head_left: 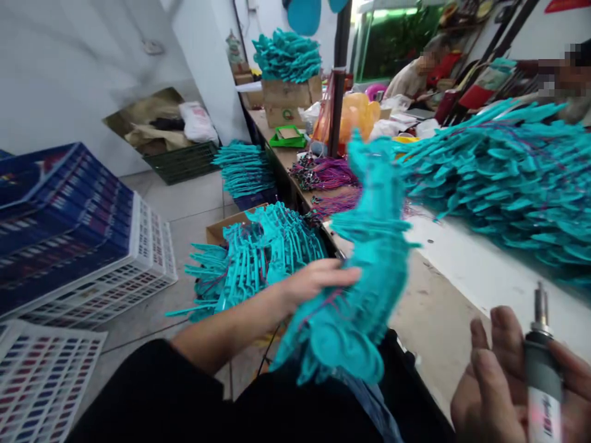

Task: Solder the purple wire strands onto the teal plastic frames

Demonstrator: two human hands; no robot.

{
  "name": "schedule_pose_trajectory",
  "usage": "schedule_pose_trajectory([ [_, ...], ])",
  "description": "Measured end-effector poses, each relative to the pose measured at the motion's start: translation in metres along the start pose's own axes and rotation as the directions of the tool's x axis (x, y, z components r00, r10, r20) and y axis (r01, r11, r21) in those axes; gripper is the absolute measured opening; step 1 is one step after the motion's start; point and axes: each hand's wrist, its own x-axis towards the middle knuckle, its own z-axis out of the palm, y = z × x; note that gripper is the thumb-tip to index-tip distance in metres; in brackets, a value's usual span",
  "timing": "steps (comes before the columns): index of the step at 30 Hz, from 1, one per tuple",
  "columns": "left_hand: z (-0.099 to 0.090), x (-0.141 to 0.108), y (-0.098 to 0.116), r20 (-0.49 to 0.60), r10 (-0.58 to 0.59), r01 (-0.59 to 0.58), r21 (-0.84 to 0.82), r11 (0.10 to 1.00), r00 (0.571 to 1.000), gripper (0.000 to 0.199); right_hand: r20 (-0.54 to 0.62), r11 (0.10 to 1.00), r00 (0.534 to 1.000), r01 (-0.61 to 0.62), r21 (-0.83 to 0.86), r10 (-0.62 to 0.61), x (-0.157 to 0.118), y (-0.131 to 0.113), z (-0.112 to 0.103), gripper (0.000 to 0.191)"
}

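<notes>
My left hand grips turquoise plastic moulded parts, held together as a bundle above my lap. They are blurred, with ridged edges and round discs at the lower end, and a thin reddish wire runs near my fingers. At the lower right, my right hand is palm up with an electric screwdriver between its fingers. The tool has a grey body, a white label and a metal tip pointing up. It is apart from the turquoise parts. Some fingers of this hand lie beyond the frame edge.
More turquoise parts fill a cardboard box beside my left arm. A large heap of them covers the right of the worktable. Purple wire bundles lie behind. Plastic crates stand left. Two people sit at the back.
</notes>
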Motion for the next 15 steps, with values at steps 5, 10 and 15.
schedule_pose_trajectory([
  [5, -0.088, -0.078, 0.029, -0.348, 0.154, -0.164, 0.002, 0.986, 0.925, 0.04, 0.07, 0.994, 0.997, -0.032, 0.105, 0.024, -0.009, 0.011, 0.012, 0.062],
  [10, -0.148, -0.081, 0.02, -0.531, 0.161, -0.191, 0.0, 0.982, 0.832, 0.055, 0.103, 0.992, 0.994, -0.04, 0.116, 0.028, -0.011, 0.025, 0.011, 0.065],
  [15, -0.179, -0.074, -0.001, -0.525, 0.114, -0.163, -0.047, 0.986, 0.844, 0.057, 0.107, 0.997, 0.994, -0.037, 0.07, 0.029, -0.007, 0.033, 0.008, 0.065],
])
